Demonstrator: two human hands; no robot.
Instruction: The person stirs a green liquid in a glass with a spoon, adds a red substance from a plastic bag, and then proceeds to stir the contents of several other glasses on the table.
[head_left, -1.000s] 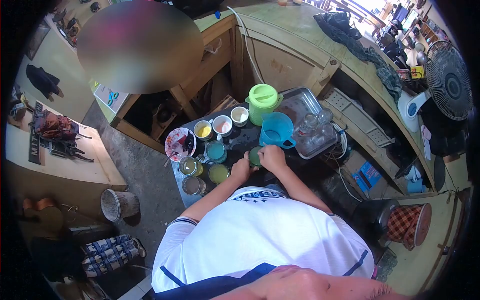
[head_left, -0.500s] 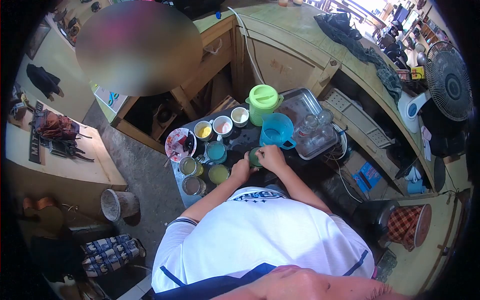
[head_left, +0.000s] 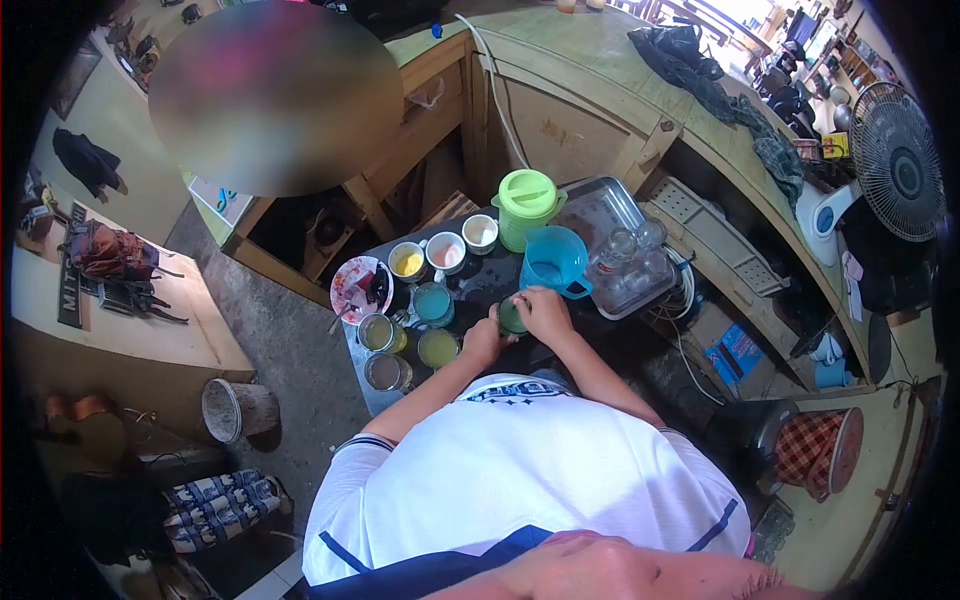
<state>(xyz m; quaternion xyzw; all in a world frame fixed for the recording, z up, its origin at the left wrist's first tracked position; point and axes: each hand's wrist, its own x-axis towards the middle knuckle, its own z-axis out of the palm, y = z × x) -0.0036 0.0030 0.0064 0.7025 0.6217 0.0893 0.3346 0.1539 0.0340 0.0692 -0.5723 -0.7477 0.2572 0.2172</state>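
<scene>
A glass of green liquid [head_left: 511,317] stands on the dark table, close to my body. Wrapped at its left side is my left hand [head_left: 484,338]. My right hand [head_left: 546,313] is closed over the glass's right rim, its fingers pinched on something too small to make out. Just behind it stands a blue pitcher [head_left: 553,262], with a green lidded jug [head_left: 527,212] farther back. Left of my hands are a glass of yellow-green liquid [head_left: 438,349], a glass of blue liquid [head_left: 432,303] and several other glasses. Three white cups, one holding yellow stuff [head_left: 407,262], form a row behind.
A metal tray [head_left: 630,299] with upturned glasses lies at the right. A red-stained plate [head_left: 350,306] sits at the table's left edge. A white fan [head_left: 830,222] stands at the far right, a bucket [head_left: 233,411] on the floor at left.
My right hand has shifted slightly over the glass and a little more of the green liquid shows. My left hand stays at the glass's side.
</scene>
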